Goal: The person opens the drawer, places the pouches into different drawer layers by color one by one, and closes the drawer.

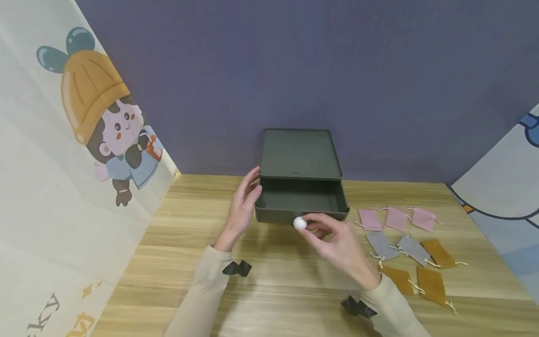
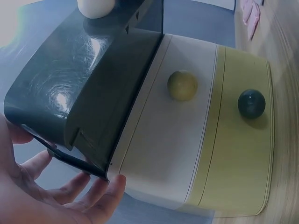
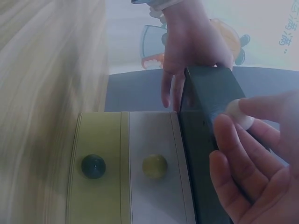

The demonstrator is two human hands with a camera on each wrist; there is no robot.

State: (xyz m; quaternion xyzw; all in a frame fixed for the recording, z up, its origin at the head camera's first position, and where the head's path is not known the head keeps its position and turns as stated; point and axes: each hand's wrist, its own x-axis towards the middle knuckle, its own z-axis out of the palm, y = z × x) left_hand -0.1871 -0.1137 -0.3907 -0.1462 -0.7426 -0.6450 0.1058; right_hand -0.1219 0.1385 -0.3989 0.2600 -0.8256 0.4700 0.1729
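- The drawer unit (image 1: 296, 154) stands on the wood-grain desk (image 1: 168, 257), its dark green top at 12 o'clock from the two hands
- The dark green top drawer (image 1: 273, 216) is pulled out at 6 o'clock of the unit, so its inside shows, and it juts past the fronts below
- The right hand (image 1: 341, 245) is at 5 o'clock of the unit; its fingers pinch the white knob (image 1: 300, 223) on that drawer's front between thumb and forefinger, the other fingers bent behind
- The left hand (image 1: 241, 210) is at 8 o'clock of the unit; its fingers are loosely spread and slightly bent, resting against the side near the open drawer
- Beneath, the white middle drawer (image 2: 159, 154) with a yellowish knob (image 2: 182, 86) and the yellow-green bottom drawer (image 2: 233, 163) with a dark knob (image 2: 252, 103) are closed
- At 4 o'clock of the unit lie drawstring pouches: three pink pouches (image 1: 396, 219), two grey pouches (image 1: 382, 244) and three mustard pouches (image 1: 432, 284)
- A printed cartoon figure (image 1: 92, 103) shows at 10 o'clock
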